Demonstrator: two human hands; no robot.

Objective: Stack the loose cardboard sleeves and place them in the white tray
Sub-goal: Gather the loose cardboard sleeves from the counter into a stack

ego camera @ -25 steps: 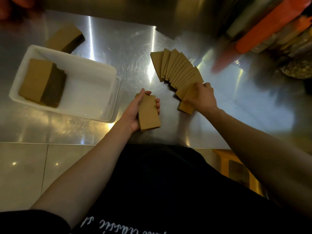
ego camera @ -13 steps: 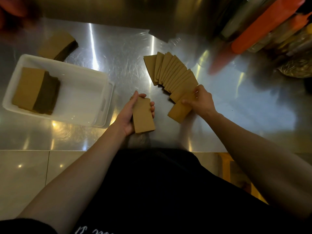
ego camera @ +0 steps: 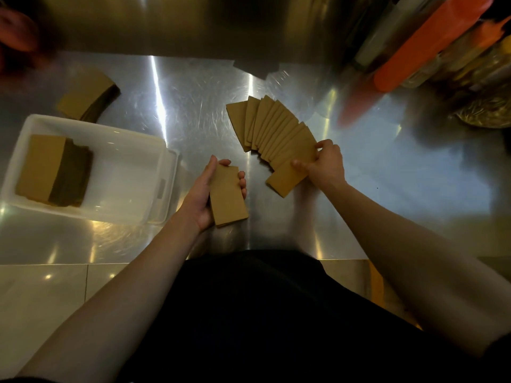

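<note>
Head: left hand (ego camera: 201, 199) grips stack (ego camera: 228, 196); right hand (ego camera: 326, 165) pinches fanned sleeve (ego camera: 284, 181), corner hidden.

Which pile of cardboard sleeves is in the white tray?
The leaning stack at the white tray's left end. The second stack beyond it, the left hand's held stack and the fanned sleeves all sit outside.

black top (ego camera: 257, 322) | dark short sleeve edge (ego camera: 502, 344) | forearms (ego camera: 124, 294) bare | left hand (ego camera: 200, 200), right hand (ego camera: 327, 165) bare
</note>
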